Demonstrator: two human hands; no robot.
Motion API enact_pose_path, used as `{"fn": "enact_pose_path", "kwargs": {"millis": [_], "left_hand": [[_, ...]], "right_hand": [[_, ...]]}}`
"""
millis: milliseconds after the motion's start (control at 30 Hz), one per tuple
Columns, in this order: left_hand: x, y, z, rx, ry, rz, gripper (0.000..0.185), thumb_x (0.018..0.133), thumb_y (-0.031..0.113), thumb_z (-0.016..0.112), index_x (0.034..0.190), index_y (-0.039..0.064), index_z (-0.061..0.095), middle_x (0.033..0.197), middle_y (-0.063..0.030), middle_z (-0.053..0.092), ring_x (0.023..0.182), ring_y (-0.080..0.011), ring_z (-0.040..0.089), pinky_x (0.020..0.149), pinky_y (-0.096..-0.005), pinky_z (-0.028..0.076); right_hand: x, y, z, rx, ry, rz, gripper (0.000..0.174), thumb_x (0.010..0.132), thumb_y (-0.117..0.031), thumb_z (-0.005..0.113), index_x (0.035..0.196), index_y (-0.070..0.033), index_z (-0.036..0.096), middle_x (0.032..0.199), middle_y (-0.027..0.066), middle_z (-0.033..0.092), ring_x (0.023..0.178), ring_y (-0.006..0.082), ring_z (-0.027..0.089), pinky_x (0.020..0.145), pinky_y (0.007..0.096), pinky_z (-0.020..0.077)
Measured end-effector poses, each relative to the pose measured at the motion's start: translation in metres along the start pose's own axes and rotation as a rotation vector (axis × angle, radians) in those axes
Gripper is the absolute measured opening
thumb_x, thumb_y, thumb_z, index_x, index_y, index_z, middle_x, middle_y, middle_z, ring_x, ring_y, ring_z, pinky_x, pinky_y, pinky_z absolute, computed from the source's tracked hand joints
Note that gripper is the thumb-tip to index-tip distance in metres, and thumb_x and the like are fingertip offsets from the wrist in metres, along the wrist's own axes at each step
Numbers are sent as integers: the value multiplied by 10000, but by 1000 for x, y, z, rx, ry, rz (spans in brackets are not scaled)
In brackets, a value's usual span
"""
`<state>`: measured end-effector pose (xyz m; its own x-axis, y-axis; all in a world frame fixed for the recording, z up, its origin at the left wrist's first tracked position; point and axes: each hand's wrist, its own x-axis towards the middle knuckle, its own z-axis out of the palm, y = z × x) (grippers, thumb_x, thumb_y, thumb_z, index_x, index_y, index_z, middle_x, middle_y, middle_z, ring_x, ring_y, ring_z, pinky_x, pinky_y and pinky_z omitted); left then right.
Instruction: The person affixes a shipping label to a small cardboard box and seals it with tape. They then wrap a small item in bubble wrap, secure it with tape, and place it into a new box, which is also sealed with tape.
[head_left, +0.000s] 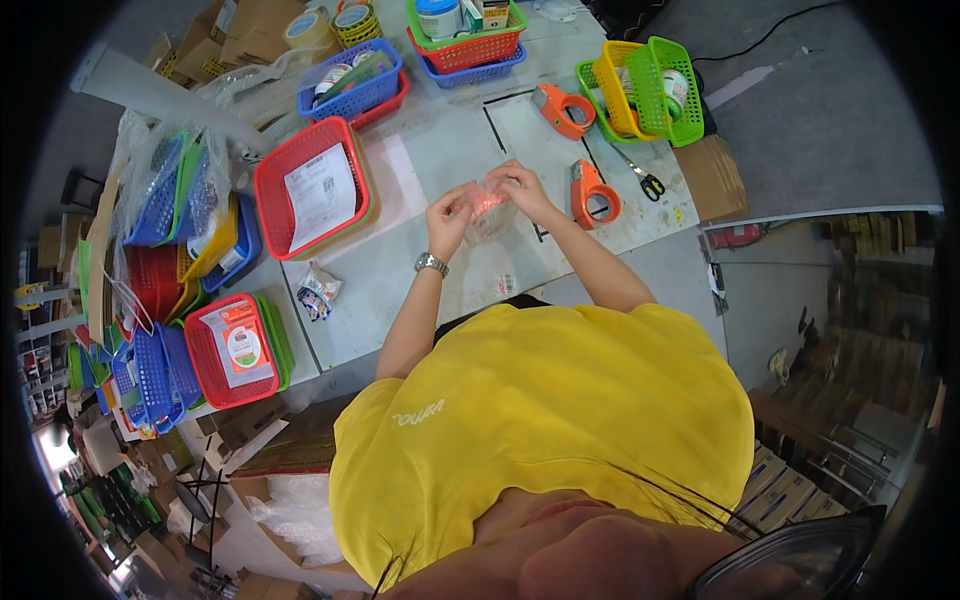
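Over the middle of the grey worktable (465, 277), a clear plastic wrapping with something pinkish-red inside (489, 210) is between my two hands. My left hand (451, 217), with a metal watch (431, 263) on the wrist, pinches its left edge. My right hand (521, 191) has its fingertips closed on its upper right edge. What exactly the plastic encloses cannot be told. Two orange tape dispensers (592, 196) (564, 112) lie to the right of my right hand. Scissors with black handles (651, 186) rest farther right.
A red basket (266, 187) holding a printed sheet (322, 196) stands left. Small foil packets (319, 291) lie below it. Another red basket (196, 352) sits lower left. Blue (352, 79), stacked (469, 49) and green-yellow baskets (652, 90) line the far side. Tape rolls (307, 28) are at the upper left.
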<state>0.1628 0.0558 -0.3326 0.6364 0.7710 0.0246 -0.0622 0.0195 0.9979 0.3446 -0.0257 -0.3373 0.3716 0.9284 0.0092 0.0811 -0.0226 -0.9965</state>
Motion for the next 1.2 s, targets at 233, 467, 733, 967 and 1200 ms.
{"fn": "enact_pose_path", "kwargs": {"millis": [233,467,733,967,1200], "left_hand": [[1,1,-7,182,-64,131,315,833,-29,591,1120,34,703,1185,-120,686,1062,-184,636,851,-291,500],[-12,30,-11,705,-219,692,385,860,76,671,1243,62,630,1359,-158,559,1202,-312,556,948,-386,484],[-26,-5,-4,683,-77,666,426,832,89,711,1237,21,602,1283,-166,567,1223,-374,524,1037,-470,431],[-33,-1,2,650,1,668,407,820,65,718,1214,38,621,1254,-165,583,1207,-369,539,1046,-501,425],[-42,-1,4,567,32,669,404,822,59,708,1217,45,623,1252,-178,567,1188,-378,539,1011,-481,451]], "right_hand": [[-16,-23,-30,-438,-170,-429,264,823,-126,697,1085,-141,722,1250,91,593,1170,249,556,968,396,455],[-27,-30,-41,-851,-147,-605,298,837,-219,711,1135,-213,716,1353,103,552,1232,310,505,1052,447,364],[-79,-3,-34,-1116,540,207,853,774,-149,705,1445,95,238,1342,293,460,1271,367,450,1054,464,365],[-72,9,-53,-1230,412,705,977,711,-211,741,1432,134,180,1156,239,599,1133,349,587,969,429,439],[-35,-108,-48,-974,369,-22,667,673,-288,767,1213,39,554,1012,200,653,971,395,634,856,443,502]]}}
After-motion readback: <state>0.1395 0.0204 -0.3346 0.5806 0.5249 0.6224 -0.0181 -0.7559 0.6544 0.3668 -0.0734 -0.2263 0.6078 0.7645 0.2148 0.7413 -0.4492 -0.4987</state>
